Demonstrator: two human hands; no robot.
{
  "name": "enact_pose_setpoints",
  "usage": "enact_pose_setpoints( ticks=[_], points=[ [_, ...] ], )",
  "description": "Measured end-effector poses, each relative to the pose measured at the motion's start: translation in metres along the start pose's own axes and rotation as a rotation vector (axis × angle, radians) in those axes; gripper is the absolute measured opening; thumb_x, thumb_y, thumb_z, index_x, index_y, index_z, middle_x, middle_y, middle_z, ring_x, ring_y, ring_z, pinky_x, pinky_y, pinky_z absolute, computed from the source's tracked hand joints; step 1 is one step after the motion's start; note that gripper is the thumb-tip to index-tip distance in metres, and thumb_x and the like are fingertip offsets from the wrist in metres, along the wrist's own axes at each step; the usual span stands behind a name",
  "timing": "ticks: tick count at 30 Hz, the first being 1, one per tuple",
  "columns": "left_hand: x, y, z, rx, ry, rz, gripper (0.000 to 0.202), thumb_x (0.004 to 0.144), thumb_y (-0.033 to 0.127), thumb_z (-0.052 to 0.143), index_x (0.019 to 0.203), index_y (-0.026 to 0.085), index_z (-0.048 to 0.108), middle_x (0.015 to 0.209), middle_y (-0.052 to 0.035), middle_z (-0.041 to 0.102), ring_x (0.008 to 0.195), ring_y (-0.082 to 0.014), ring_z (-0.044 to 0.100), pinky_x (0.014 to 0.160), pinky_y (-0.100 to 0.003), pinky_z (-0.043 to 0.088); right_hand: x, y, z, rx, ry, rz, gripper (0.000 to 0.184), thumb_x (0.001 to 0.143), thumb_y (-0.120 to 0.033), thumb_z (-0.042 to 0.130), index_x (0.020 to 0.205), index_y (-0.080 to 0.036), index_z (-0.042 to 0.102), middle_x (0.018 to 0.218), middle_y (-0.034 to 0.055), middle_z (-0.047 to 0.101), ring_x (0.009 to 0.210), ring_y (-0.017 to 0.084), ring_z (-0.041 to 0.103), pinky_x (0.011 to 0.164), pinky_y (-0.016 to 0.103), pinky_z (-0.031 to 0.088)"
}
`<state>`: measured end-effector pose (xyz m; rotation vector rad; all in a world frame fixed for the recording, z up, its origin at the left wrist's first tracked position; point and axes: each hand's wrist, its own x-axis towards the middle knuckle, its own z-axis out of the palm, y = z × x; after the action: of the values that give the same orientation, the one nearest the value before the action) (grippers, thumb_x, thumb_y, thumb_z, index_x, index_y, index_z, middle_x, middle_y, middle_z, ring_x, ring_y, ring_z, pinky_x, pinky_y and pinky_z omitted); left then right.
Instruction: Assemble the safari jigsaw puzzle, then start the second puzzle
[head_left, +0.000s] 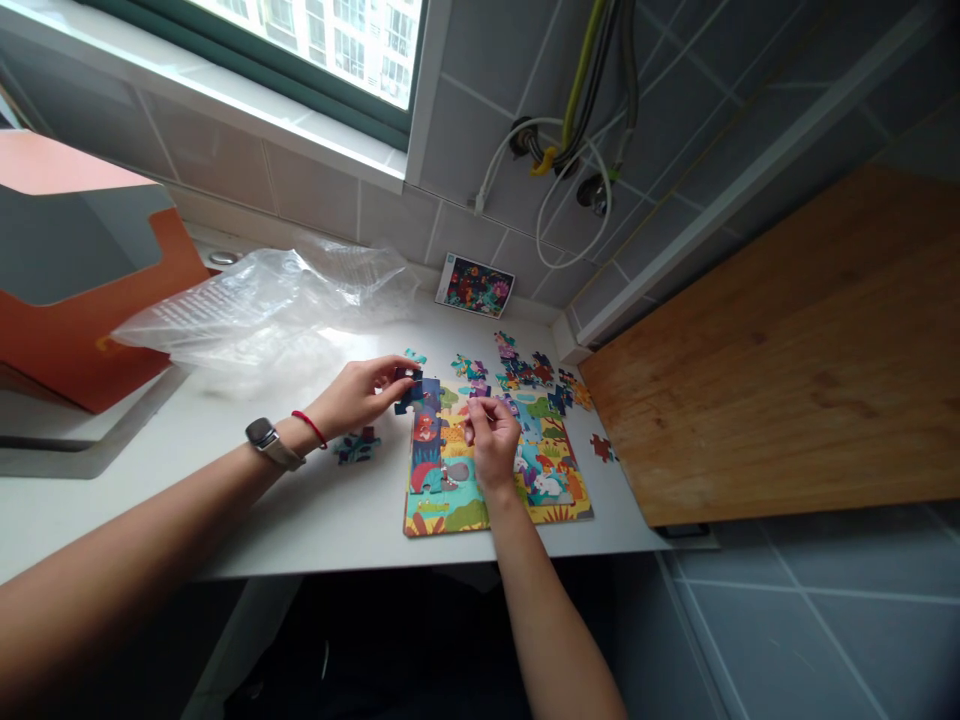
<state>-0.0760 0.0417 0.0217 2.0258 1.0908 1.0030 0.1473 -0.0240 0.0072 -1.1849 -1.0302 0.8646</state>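
Note:
My left hand [366, 395], with a watch and a red band at the wrist, pinches a dark blue puzzle piece [409, 393] at the upper left corner of a colourful animal jigsaw board [457, 515]. Over the middle of that board is my right hand [495, 440], its thumb and fingers pressed together. Whatever might be between those fingertips is hidden. Dark puzzle pieces [357, 446] lie beneath my left wrist. More loose pieces [525, 370] are spread behind the board, and a brown piece [602, 447] lies to its right.
A picture card [475, 286] leans against the tiled wall. Clear plastic wrapping [292, 310] and an orange box [90, 330] occupy the left side of the white table [315, 530]. A wooden panel [787, 370] borders the right. Cables [592, 90] hang above.

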Motion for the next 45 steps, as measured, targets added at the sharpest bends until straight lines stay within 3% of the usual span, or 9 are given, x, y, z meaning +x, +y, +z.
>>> enact_pose_setpoints(
  ticks=[7, 11, 14, 16, 22, 27, 33, 38, 45],
  points=[
    [0.005, -0.031, -0.006, 0.404, 0.002, -0.019, 0.037, 0.098, 0.038, 0.045, 0.101, 0.021, 0.078, 0.093, -0.0096, 0.075, 0.087, -0.0271, 0.066, 0.085, -0.041, 0.053, 0.042, -0.021, -0.007, -0.175, -0.033, -0.111, 0.028, 0.089, -0.048, 0.069, 0.083, -0.021, 0.068, 0.065, -0.0024, 0.064, 0.052, 0.011, 0.053, 0.051, 0.024, 0.046],
    [0.005, -0.036, -0.001, 0.506, 0.102, -0.025, 0.042, 0.099, 0.045, 0.046, 0.112, 0.020, 0.077, 0.112, -0.0145, 0.071, 0.109, -0.0338, 0.061, 0.098, -0.049, 0.051, 0.102, -0.034, -0.007, -0.637, -0.272, -0.079, 0.023, 0.086, -0.037, 0.071, 0.097, -0.018, 0.076, 0.093, 0.0080, 0.078, 0.084, 0.020, 0.072, 0.078, 0.030, 0.058],
    [0.005, -0.038, 0.003, 0.464, 0.126, -0.014, 0.044, 0.100, 0.048, 0.046, 0.120, 0.020, 0.073, 0.120, -0.0143, 0.069, 0.118, -0.0336, 0.059, 0.104, -0.050, 0.049, 0.142, -0.035, -0.002, -1.123, -0.406, 0.004, 0.038, 0.078, -0.034, 0.082, 0.111, -0.018, 0.078, 0.117, 0.0132, 0.078, 0.108, 0.027, 0.072, 0.097, 0.035, 0.054],
    [0.005, -0.039, 0.005, 0.428, 0.106, 0.009, 0.042, 0.100, 0.048, 0.047, 0.119, 0.020, 0.073, 0.121, -0.0140, 0.069, 0.119, -0.0329, 0.059, 0.106, -0.050, 0.048, 0.160, -0.031, 0.005, -1.209, -0.434, 0.041, 0.045, 0.064, -0.035, 0.092, 0.103, -0.016, 0.080, 0.115, 0.0160, 0.078, 0.111, 0.032, 0.072, 0.099, 0.037, 0.052],
    [0.005, -0.037, 0.008, 0.342, 0.064, 0.077, 0.033, 0.099, 0.042, 0.051, 0.111, 0.021, 0.074, 0.118, -0.0124, 0.070, 0.114, -0.0304, 0.061, 0.106, -0.050, 0.048, 0.182, -0.005, 0.017, -1.176, -0.447, 0.107, 0.042, 0.038, -0.035, 0.102, 0.055, -0.022, 0.065, 0.071, 0.0067, 0.074, 0.083, 0.028, 0.072, 0.075, 0.033, 0.054],
    [0.006, -0.030, 0.007, 0.277, 0.106, 0.114, 0.030, 0.099, 0.037, 0.051, 0.105, 0.020, 0.075, 0.114, -0.0124, 0.071, 0.111, -0.0296, 0.062, 0.105, -0.050, 0.048, 0.189, 0.003, 0.008, -1.044, -0.403, 0.110, 0.045, 0.035, -0.027, 0.100, 0.056, -0.022, 0.061, 0.054, -0.0050, 0.060, 0.059, 0.015, 0.057, 0.062, 0.027, 0.047],
    [0.006, -0.028, 0.007, 0.244, 0.105, 0.133, 0.029, 0.098, 0.035, 0.052, 0.105, 0.021, 0.076, 0.115, -0.0118, 0.072, 0.111, -0.0289, 0.063, 0.103, -0.048, 0.048, 0.197, -0.012, -0.003, -0.838, -0.284, -0.007, 0.041, 0.052, -0.039, 0.094, 0.068, -0.020, 0.061, 0.067, -0.0041, 0.064, 0.068, 0.013, 0.056, 0.068, 0.025, 0.047],
    [0.005, -0.029, 0.006, 0.292, 0.103, 0.099, 0.028, 0.094, 0.030, 0.052, 0.103, 0.021, 0.077, 0.114, -0.0109, 0.074, 0.110, -0.0302, 0.063, 0.102, -0.049, 0.048, 0.184, -0.042, -0.040, -0.676, -0.252, -0.006, 0.049, 0.064, -0.050, 0.086, 0.098, -0.017, 0.073, 0.082, 0.0015, 0.074, 0.076, 0.015, 0.064, 0.074, 0.028, 0.053],
    [0.007, -0.028, 0.006, 0.284, 0.092, 0.123, 0.027, 0.091, 0.030, 0.053, 0.100, 0.023, 0.077, 0.115, -0.0097, 0.074, 0.112, -0.0301, 0.063, 0.105, -0.050, 0.047, 0.094, -0.071, -0.158, -0.618, -0.179, 0.025, 0.053, 0.069, -0.060, 0.086, 0.102, -0.019, 0.082, 0.102, 0.0099, 0.080, 0.086, 0.024, 0.072, 0.077, 0.035, 0.059]
  ],
)
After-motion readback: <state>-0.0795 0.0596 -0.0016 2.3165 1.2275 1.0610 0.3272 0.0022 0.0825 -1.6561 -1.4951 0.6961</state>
